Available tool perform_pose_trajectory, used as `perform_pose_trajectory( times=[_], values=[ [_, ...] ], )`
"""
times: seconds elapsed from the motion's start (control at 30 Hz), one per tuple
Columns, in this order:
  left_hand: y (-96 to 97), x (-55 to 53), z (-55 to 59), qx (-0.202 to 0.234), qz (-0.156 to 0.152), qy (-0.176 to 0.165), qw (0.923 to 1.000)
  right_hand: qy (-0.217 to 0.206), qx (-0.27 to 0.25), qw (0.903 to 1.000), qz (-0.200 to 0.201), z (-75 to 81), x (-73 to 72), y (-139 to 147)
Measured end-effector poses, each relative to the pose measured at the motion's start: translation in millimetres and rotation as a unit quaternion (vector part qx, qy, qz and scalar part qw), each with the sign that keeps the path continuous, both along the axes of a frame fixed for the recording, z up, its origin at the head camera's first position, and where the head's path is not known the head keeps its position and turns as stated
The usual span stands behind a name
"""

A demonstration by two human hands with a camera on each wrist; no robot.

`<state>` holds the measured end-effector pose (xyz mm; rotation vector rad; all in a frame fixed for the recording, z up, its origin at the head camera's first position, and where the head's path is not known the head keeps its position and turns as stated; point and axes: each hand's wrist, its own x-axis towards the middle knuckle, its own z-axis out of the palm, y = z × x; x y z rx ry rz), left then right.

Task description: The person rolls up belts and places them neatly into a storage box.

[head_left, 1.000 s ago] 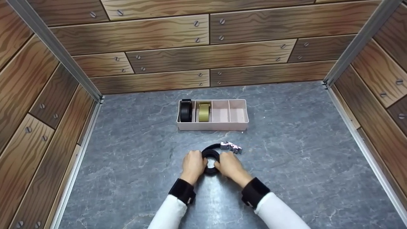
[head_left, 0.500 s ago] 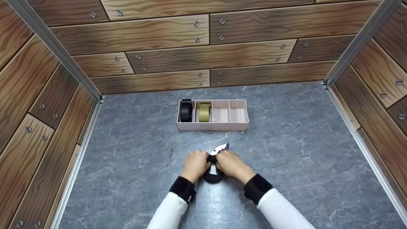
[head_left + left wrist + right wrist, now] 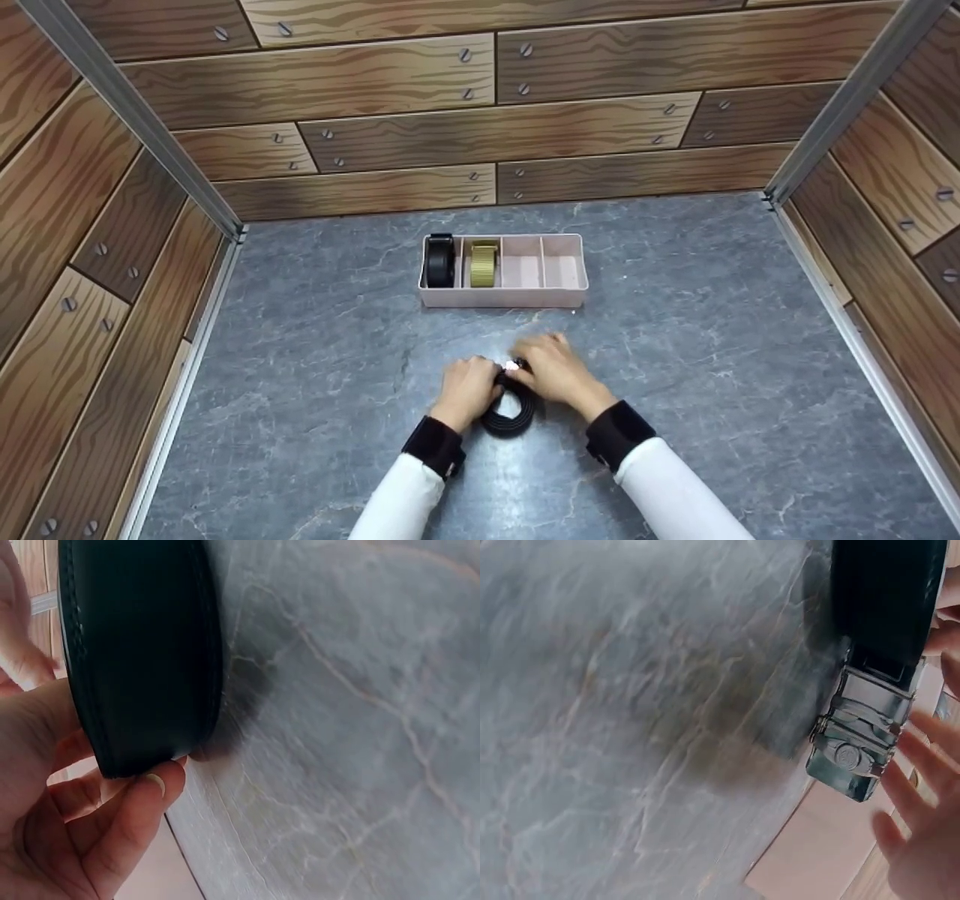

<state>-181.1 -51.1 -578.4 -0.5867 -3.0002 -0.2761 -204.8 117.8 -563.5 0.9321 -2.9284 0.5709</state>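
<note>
A black belt (image 3: pixel 508 427), rolled into a coil with stitched edges, stands on its edge on the grey marbled surface. My left hand (image 3: pixel 466 390) grips the coil at its left side; in the left wrist view its thumb and fingers pinch the dark strap (image 3: pixel 142 652). At the strap's end is a silver buckle (image 3: pixel 855 735), mostly covered by my right hand in the head view. My right hand (image 3: pixel 551 367) is beside the buckle with its fingers extended; in the right wrist view those fingers (image 3: pixel 922 772) reach along the buckle's edge without curling round it.
Beyond the hands stands a pale pink box (image 3: pixel 502 298) with several compartments. A black rolled belt (image 3: pixel 440 262) fills its leftmost one, and a yellow-green rolled strap (image 3: pixel 483 266) sits beside it. Wood-patterned walls (image 3: pixel 480 75) enclose the surface at the back and sides.
The belt coil has turned, bringing the buckle end from the far right in toward the coil's top. My right hand has loosened its grip and spread its fingers beside the buckle; my left hand keeps holding.
</note>
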Motion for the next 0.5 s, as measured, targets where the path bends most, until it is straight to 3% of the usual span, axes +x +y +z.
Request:
perform_pose_trajectory(
  times=[0.1, 0.33, 0.5],
  values=[
    [0.2, 0.4, -0.3, 0.002, -0.007, -0.005, 1.0000, -0.025, 0.011, 0.9996, 0.012, 2.0, 0.4, 1.8],
    [-1.7, 0.1, -0.4, -0.008, -0.022, -0.006, 0.9997, -0.122, -0.010, 0.9923, -0.020, 9.0, -1.3, 6.9],
    [-1.9, 0.4, -0.2, -0.006, -0.028, -0.002, 0.9996, -0.155, 0.003, 0.9873, -0.036, 8.5, -0.9, 8.3]
  ],
)
